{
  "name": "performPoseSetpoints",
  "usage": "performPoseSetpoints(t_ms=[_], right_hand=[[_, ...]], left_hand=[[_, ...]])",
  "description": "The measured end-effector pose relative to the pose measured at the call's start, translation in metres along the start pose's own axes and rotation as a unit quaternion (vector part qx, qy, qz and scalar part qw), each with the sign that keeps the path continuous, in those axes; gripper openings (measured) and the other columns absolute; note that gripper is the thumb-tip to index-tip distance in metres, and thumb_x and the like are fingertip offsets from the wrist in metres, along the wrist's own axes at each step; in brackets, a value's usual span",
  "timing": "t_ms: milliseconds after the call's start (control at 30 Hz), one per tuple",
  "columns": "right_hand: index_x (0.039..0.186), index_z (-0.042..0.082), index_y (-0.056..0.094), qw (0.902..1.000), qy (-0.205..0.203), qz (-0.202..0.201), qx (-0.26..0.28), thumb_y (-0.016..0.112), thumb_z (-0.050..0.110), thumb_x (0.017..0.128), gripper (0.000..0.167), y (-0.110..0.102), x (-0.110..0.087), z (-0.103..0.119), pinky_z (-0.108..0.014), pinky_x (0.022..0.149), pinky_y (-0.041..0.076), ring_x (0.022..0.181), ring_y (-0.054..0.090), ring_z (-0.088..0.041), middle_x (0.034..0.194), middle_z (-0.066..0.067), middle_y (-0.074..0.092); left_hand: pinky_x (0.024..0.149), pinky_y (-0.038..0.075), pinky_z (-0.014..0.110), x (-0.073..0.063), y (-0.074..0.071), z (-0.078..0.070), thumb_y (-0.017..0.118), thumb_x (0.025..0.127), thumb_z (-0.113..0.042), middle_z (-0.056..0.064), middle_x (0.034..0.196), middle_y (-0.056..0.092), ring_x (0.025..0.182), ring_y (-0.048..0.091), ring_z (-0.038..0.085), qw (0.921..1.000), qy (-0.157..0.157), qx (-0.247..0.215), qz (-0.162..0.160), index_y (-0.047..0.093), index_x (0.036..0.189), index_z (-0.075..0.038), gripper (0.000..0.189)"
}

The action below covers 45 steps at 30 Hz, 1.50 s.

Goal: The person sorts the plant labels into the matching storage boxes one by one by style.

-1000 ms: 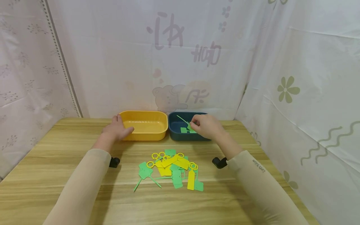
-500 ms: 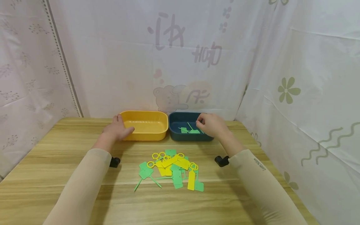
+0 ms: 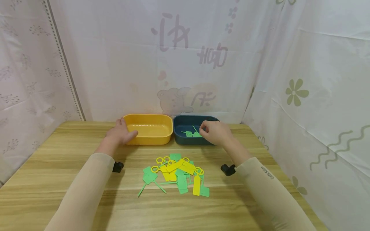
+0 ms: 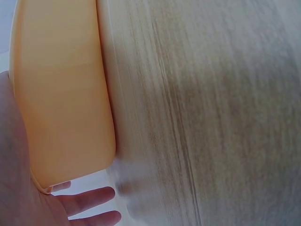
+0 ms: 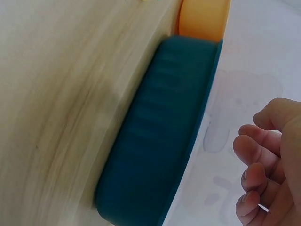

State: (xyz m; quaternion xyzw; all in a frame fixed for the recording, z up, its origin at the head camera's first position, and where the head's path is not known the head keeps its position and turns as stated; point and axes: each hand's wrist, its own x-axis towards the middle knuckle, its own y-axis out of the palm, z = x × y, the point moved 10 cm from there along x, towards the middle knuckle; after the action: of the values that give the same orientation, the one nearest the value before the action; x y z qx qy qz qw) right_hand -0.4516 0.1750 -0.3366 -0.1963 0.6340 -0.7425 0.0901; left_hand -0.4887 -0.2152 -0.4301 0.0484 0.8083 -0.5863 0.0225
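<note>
My left hand [image 3: 118,132] rests against the left end of a yellow bin [image 3: 150,140], its fingers fairly straight along the outside in the left wrist view. Above the dark blue bin [image 3: 193,140] hovers my right hand [image 3: 216,132], fingers loosely curled. In the right wrist view a gap shows between that thumb [image 5: 273,110] and the fingertips, with nothing held. Several green plastic tags [image 3: 197,134] with thin stems lie in the blue bin, partly hidden by the hand. No tags show inside the yellow bin.
Nearer to me, a loose pile of yellow ring-ended tags [image 3: 196,185] and green tags [image 3: 182,183] overlaps on the wooden table [image 3: 138,211]. The bins stand side by side before a patterned curtain [image 3: 121,64]. Black wrist mounts [image 3: 228,170] jut from both sleeves.
A green tag has left my right fingers and lies in the blue bin. That hand moved right, then slightly back left. My left hand has stayed put.
</note>
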Motion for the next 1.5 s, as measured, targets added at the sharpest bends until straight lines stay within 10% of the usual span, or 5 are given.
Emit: performPoseSetpoints(t_ms=[1200, 1500], right_hand=[[0.114, 0.023, 0.077, 0.9800, -0.148, 0.129, -0.036, 0.073, 0.040, 0.104, 0.020, 0.065, -0.069, 0.102, -0.024, 0.060, 0.043, 0.067, 0.054, -0.008, 0.076, 0.013, 0.059], [0.142, 0.025, 0.071, 0.9622, -0.159, 0.221, -0.019, 0.085, 0.060, 0.090, 0.064, 0.086, -0.091, 0.110, -0.026, 0.061, 0.040, 0.063, 0.051, -0.006, 0.070, 0.014, 0.058]], left_hand=[[0.104, 0.049, 0.078, 0.005, 0.002, 0.005, 0.036, 0.102, -0.078, 0.040, 0.178, -0.001, 0.125, 0.059, 0.069, 1.0000, 0.003, 0.000, 0.006, -0.013, 0.168, 0.013, 0.123], [0.107, 0.046, 0.080, -0.005, -0.002, -0.004, 0.038, 0.107, -0.064, 0.041, 0.177, -0.004, 0.127, 0.057, 0.069, 1.0000, -0.003, 0.002, 0.005, -0.012, 0.167, 0.017, 0.112]])
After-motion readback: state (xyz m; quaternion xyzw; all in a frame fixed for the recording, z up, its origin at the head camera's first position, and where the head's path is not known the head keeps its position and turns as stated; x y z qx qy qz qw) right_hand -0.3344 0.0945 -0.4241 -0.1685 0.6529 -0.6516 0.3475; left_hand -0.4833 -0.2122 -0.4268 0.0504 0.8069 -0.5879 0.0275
